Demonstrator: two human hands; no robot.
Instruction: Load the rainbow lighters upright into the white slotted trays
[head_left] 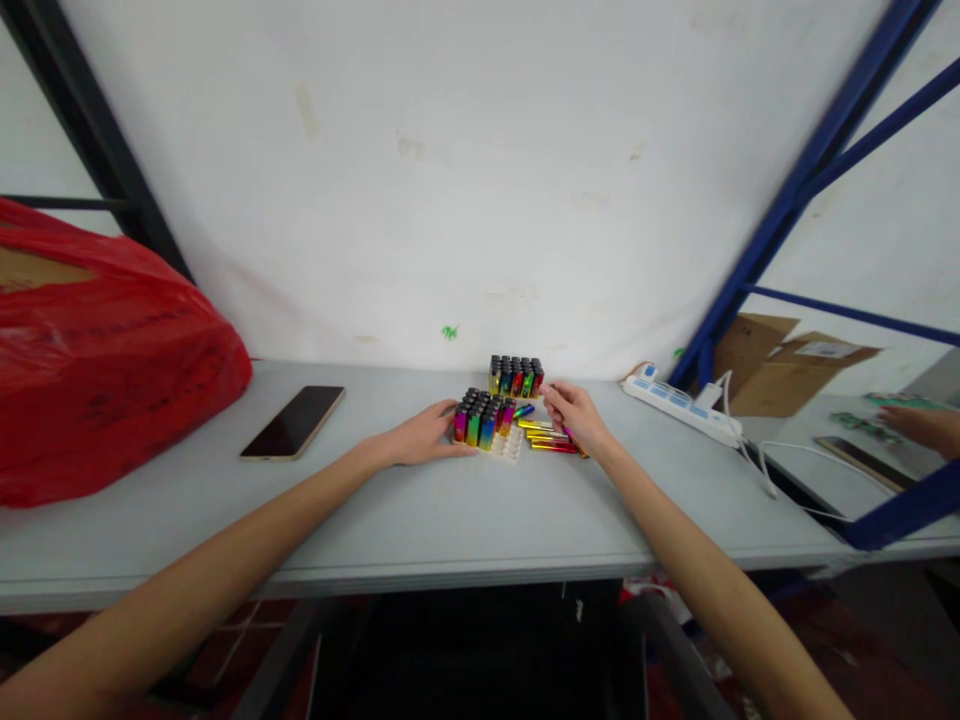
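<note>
A white tray (pixel 508 445) with round slots holds upright, shiny multicoloured lighters (pixel 473 428) with black tops; its right front slots are bare. My left hand (pixel 424 436) grips the tray's left side, fingers behind and thumb along the front. A second block of upright lighters (pixel 516 376) stands behind, near the wall. Several loose metallic lighters (pixel 551 438) lie to the right of the tray, yellow and red among them. Over their right end is my right hand (pixel 574 415), fingertips pinched together beside the rear block; what they hold is too small to tell.
A dark-screened phone (pixel 294 423) lies on the grey table (pixel 442 510). At the left is a red plastic bag (pixel 112 370). A white power strip (pixel 682 408) with cables sits at the right, near a blue metal frame (pixel 787 200) and a cardboard box (pixel 765 370).
</note>
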